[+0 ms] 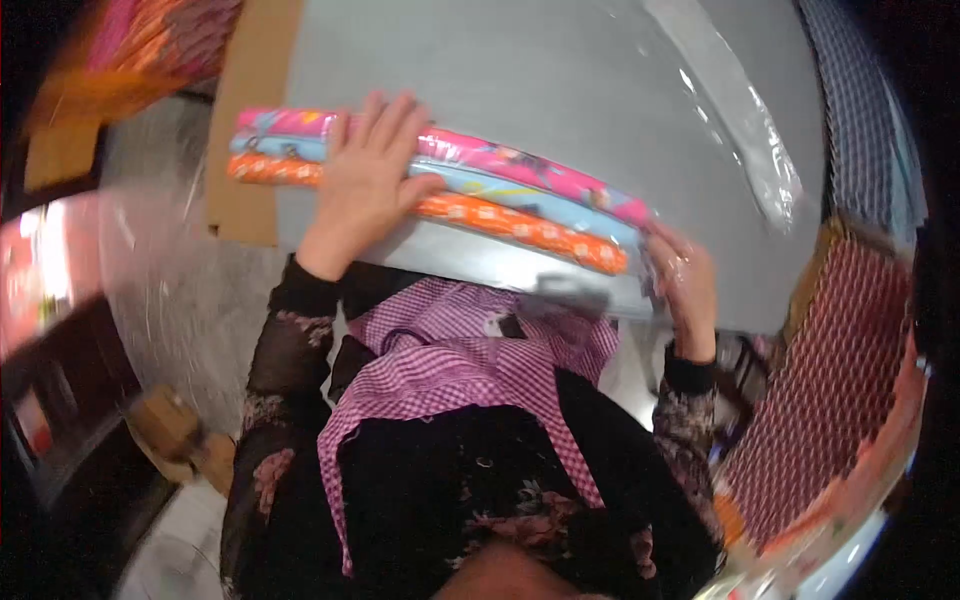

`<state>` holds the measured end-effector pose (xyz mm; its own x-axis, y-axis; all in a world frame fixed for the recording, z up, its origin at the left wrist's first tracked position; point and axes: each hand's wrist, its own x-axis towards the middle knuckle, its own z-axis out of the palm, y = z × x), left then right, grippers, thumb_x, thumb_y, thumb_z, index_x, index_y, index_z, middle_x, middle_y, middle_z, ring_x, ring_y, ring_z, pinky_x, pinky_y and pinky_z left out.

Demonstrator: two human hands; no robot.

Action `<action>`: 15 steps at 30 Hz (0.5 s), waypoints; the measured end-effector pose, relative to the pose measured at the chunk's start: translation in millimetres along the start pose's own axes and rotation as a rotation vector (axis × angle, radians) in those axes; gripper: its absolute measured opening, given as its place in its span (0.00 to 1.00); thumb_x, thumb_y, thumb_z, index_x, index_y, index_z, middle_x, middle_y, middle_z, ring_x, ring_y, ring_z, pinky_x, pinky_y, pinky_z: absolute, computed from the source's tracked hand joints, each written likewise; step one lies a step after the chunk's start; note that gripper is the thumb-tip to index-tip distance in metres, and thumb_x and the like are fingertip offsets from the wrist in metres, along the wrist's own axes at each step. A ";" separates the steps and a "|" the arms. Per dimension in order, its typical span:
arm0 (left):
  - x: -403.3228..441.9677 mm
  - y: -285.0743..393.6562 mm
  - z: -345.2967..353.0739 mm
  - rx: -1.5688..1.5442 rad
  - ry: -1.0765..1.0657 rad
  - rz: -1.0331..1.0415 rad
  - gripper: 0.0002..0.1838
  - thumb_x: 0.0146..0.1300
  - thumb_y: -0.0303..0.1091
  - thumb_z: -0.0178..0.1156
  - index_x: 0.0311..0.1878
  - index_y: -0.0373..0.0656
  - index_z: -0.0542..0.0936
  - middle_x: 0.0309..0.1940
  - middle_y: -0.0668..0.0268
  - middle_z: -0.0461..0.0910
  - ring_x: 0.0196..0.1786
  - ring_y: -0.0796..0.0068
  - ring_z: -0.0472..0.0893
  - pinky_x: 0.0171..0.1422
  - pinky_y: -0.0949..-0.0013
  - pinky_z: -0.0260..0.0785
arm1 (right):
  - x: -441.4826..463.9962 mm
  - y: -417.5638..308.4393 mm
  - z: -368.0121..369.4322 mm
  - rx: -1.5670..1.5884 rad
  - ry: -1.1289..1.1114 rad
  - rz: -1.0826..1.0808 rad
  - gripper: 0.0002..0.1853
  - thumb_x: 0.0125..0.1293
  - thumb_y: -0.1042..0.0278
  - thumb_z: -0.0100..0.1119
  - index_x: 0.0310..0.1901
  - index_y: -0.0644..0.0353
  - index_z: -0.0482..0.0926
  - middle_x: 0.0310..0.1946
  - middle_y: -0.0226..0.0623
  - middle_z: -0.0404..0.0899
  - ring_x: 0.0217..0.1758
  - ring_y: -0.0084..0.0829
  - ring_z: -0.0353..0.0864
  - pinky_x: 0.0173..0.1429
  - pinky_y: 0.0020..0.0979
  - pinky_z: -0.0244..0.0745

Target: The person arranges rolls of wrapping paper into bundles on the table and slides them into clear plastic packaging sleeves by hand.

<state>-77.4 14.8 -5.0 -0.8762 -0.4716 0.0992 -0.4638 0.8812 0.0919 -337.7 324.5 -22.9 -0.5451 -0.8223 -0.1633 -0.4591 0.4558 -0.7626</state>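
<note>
Three rolls of what looks like wrapping paper lie side by side on a grey table (500, 60): a pink patterned roll (520, 166), a light blue roll (500, 188) and an orange roll with white marks (520, 229). Their glossy surface suggests clear plastic around them. My left hand (370, 180) rests flat across the rolls, left of their middle, fingers spread. At their right end is my right hand (685, 275), slightly blurred, its fingers bent around shiny clear plastic film (655, 265).
A long strip of clear plastic (745, 130) lies on the table's right side. Brown cardboard (245, 130) runs along the left edge. Stacks of red patterned rolls (815, 400) and blue-grey patterned material (870, 110) stand to the right. A cardboard box (165, 430) is on the floor at left.
</note>
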 end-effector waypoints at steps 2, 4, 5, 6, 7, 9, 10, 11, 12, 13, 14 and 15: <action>-4.9 0.2 -1.5 -0.018 0.011 -0.053 0.37 0.60 0.58 0.61 0.66 0.44 0.72 0.71 0.60 0.67 0.76 0.50 0.60 0.79 0.42 0.47 | 2.2 -14.1 -2.4 0.002 0.010 0.046 0.19 0.68 0.61 0.60 0.54 0.64 0.84 0.21 0.19 0.69 0.20 0.13 0.60 0.23 0.23 0.53; -5.0 0.9 -3.4 -0.107 0.006 0.029 0.38 0.61 0.60 0.60 0.67 0.43 0.71 0.72 0.58 0.66 0.77 0.51 0.59 0.80 0.42 0.45 | 7.6 -51.9 -1.1 0.352 0.056 0.561 0.15 0.69 0.60 0.61 0.45 0.63 0.86 0.18 0.17 0.66 0.17 0.12 0.58 0.21 0.22 0.51; -6.3 0.8 -2.3 -0.086 0.025 -0.014 0.38 0.61 0.60 0.60 0.67 0.43 0.71 0.72 0.58 0.66 0.77 0.51 0.59 0.80 0.42 0.45 | 8.0 -47.6 -3.3 0.331 0.025 0.535 0.15 0.69 0.60 0.62 0.46 0.63 0.85 0.18 0.18 0.67 0.16 0.12 0.59 0.20 0.21 0.51; -8.2 1.5 -0.6 -0.099 0.046 0.014 0.38 0.62 0.60 0.59 0.68 0.43 0.71 0.72 0.57 0.67 0.77 0.51 0.59 0.80 0.43 0.44 | 8.8 -44.7 -4.7 0.324 0.000 0.499 0.15 0.69 0.60 0.62 0.46 0.63 0.85 0.18 0.18 0.67 0.16 0.12 0.59 0.20 0.21 0.51; -8.7 1.3 1.4 -0.115 0.062 0.049 0.39 0.62 0.60 0.59 0.68 0.42 0.71 0.71 0.56 0.67 0.77 0.51 0.59 0.81 0.43 0.43 | 10.2 -41.0 -4.7 0.404 -0.012 0.505 0.15 0.69 0.61 0.62 0.48 0.64 0.83 0.18 0.18 0.67 0.15 0.11 0.60 0.19 0.20 0.51; -10.4 0.6 1.5 -0.122 0.085 0.041 0.39 0.62 0.61 0.58 0.68 0.42 0.71 0.71 0.56 0.67 0.77 0.51 0.59 0.81 0.43 0.42 | 14.4 -32.4 -0.9 0.505 0.012 0.553 0.14 0.69 0.61 0.64 0.47 0.63 0.81 0.16 0.20 0.68 0.12 0.11 0.60 0.15 0.19 0.51; -10.3 1.3 1.4 -0.141 0.098 0.059 0.39 0.63 0.61 0.58 0.68 0.41 0.72 0.71 0.55 0.67 0.77 0.52 0.59 0.81 0.43 0.42 | 15.0 -32.4 -1.9 0.500 0.001 0.538 0.14 0.69 0.61 0.64 0.47 0.63 0.81 0.16 0.20 0.68 0.12 0.11 0.60 0.15 0.19 0.51; -10.0 2.4 1.4 -0.150 0.115 0.051 0.41 0.59 0.61 0.60 0.68 0.41 0.71 0.72 0.58 0.66 0.77 0.53 0.59 0.81 0.42 0.44 | 15.5 -37.5 -2.8 0.510 0.012 0.585 0.12 0.69 0.61 0.63 0.44 0.62 0.80 0.16 0.20 0.68 0.11 0.12 0.59 0.15 0.19 0.51; -10.5 2.5 0.7 -0.147 0.122 0.042 0.41 0.59 0.61 0.60 0.68 0.41 0.71 0.72 0.58 0.66 0.77 0.53 0.59 0.81 0.42 0.44 | 16.9 -48.4 -2.8 0.520 0.024 0.633 0.10 0.69 0.61 0.63 0.42 0.60 0.80 0.15 0.19 0.67 0.10 0.12 0.59 0.14 0.19 0.52; -11.0 1.9 0.0 -0.153 0.129 0.055 0.41 0.60 0.61 0.59 0.68 0.40 0.71 0.72 0.58 0.66 0.77 0.52 0.59 0.81 0.42 0.44 | 15.4 -65.1 -2.6 0.570 0.040 0.629 0.09 0.67 0.61 0.63 0.37 0.59 0.81 0.14 0.18 0.64 0.13 0.11 0.59 0.17 0.19 0.51; -11.4 0.7 0.3 -0.159 0.136 0.068 0.41 0.60 0.61 0.58 0.68 0.40 0.71 0.72 0.58 0.66 0.77 0.52 0.59 0.81 0.42 0.44 | 17.2 -64.8 -0.4 0.565 0.035 0.620 0.09 0.67 0.61 0.63 0.37 0.59 0.81 0.14 0.18 0.64 0.13 0.11 0.59 0.17 0.19 0.51; -11.4 0.2 -0.5 -0.175 0.128 0.069 0.40 0.62 0.60 0.58 0.68 0.38 0.70 0.72 0.57 0.65 0.77 0.52 0.59 0.81 0.42 0.44 | 17.3 -61.7 2.2 0.606 0.043 0.624 0.09 0.68 0.62 0.63 0.35 0.58 0.79 0.14 0.18 0.63 0.12 0.12 0.59 0.17 0.19 0.51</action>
<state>-67.4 20.3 -5.6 -0.8764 -0.4203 0.2349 -0.3634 0.8974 0.2501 -317.3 281.4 19.9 -0.6042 -0.4634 -0.6482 0.3781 0.5494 -0.7451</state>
